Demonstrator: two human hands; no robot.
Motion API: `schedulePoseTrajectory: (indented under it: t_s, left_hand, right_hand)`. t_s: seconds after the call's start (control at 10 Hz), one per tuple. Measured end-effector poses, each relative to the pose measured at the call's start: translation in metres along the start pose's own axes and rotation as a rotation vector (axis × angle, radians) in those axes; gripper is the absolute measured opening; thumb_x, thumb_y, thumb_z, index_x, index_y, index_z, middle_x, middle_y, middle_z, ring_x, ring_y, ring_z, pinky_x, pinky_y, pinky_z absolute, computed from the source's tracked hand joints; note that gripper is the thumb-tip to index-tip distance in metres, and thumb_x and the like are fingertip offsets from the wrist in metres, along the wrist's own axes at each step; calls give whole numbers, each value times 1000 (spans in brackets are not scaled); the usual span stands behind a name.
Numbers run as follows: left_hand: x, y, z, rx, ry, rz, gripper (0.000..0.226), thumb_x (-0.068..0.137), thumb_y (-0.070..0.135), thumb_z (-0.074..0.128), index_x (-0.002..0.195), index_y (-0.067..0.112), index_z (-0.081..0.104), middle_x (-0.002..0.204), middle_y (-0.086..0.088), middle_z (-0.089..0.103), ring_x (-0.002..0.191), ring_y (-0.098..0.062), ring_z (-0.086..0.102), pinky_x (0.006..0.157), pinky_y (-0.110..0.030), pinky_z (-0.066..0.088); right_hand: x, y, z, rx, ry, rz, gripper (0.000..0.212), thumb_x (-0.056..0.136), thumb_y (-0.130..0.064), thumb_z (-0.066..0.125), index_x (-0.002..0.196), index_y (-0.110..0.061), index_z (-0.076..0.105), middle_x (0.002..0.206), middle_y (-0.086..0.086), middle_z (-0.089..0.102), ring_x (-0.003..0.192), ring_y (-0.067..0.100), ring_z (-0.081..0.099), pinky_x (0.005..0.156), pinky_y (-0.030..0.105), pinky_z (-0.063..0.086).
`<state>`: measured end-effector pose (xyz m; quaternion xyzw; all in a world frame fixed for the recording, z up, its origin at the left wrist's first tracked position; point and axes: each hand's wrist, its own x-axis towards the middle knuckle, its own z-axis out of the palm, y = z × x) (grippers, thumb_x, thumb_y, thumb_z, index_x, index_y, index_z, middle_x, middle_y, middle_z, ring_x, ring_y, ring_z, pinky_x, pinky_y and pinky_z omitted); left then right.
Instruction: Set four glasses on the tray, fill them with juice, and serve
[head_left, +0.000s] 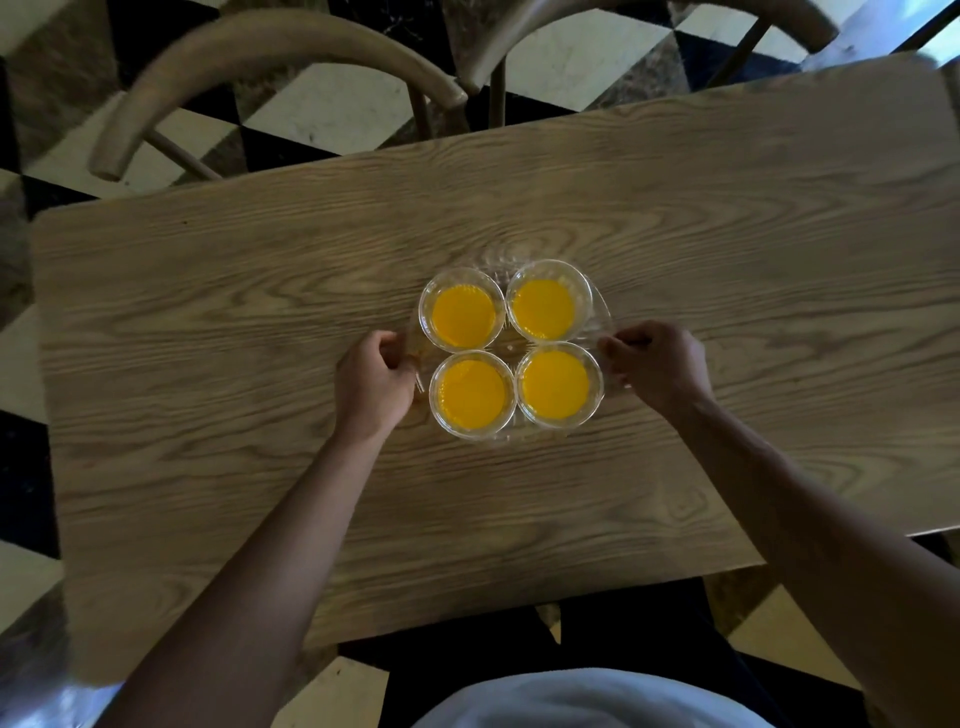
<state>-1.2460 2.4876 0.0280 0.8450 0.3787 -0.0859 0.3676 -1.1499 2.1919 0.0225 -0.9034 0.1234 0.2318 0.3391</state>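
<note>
Four glasses of orange juice stand two by two on a clear tray mid-table. Left hand, at the tray's nine o'clock, and right hand, at three o'clock, curl their fingers round its rim.

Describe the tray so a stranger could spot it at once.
Look to the middle of the wooden table, between the left hand and right hand. The tray is clear, almost invisible; it alone carries the four glasses of juice.
</note>
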Motion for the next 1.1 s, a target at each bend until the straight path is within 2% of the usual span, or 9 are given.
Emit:
schedulePoseTrajectory:
  t_s: [0.1,0.2,0.3,0.4,0.6,0.7,0.9,1.1]
  left_hand:
    - [-4,-3,-5,9,-6,9,28,93,15,72,120,13,71,111,-1,76,97,-20,71,90,-34,57]
    - [-11,-9,-11,29,-36,24,28,94,17,72,122,11,71,105,-1,74,95,-20,70,84,-30,52]
    - [-16,-11,-14,35,-50,51,25,94,17,72,118,11,72,97,3,71,94,-18,69,83,-27,47]
    - [-22,-18,-18,43,-71,137,26,94,15,72,120,11,73,106,-2,77,103,-23,73,90,-29,52]
    - [-35,-26,-31,146,-93,226,38,96,21,70,133,12,67,133,-10,71,123,-26,67,105,-36,51]
    - [-47,-30,-34,146,-95,232,40,97,23,70,134,11,66,135,-11,70,127,-27,65,107,-38,50]
    - [-80,-33,-31,160,-200,196,51,99,39,68,142,11,60,143,-10,65,131,-27,62,107,-38,50]
    - [-122,-29,-17,216,-228,149,65,97,49,68,148,11,54,151,-11,59,139,-27,57,109,-37,47]
  right_hand:
    - [-5,0,-1,-67,-1,-36,26,90,-42,72,99,-19,80,89,0,79,80,13,71,70,26,53]
    - [-16,1,-1,-142,17,-83,34,93,-43,69,113,-16,75,104,0,77,88,10,64,70,22,41]
    - [-23,5,-2,-138,26,-126,34,92,-40,70,114,-15,73,108,2,75,95,16,69,77,26,46]
    - [-34,10,-5,-168,4,-210,36,91,-36,72,119,-12,69,115,7,73,105,26,69,86,32,50]
    - [-43,13,-19,-345,-72,-307,45,93,-38,69,129,-12,65,125,11,68,113,30,64,84,29,41]
    - [-49,15,-22,-351,-87,-337,45,93,-40,68,128,-12,65,125,12,68,113,32,65,83,30,42]
    - [-62,19,-30,-344,-233,-468,38,97,-37,65,123,-9,67,123,14,70,114,34,66,83,32,45]
    - [-67,26,-42,-371,-332,-484,45,98,-41,62,131,-11,63,134,11,66,123,30,61,85,25,38]
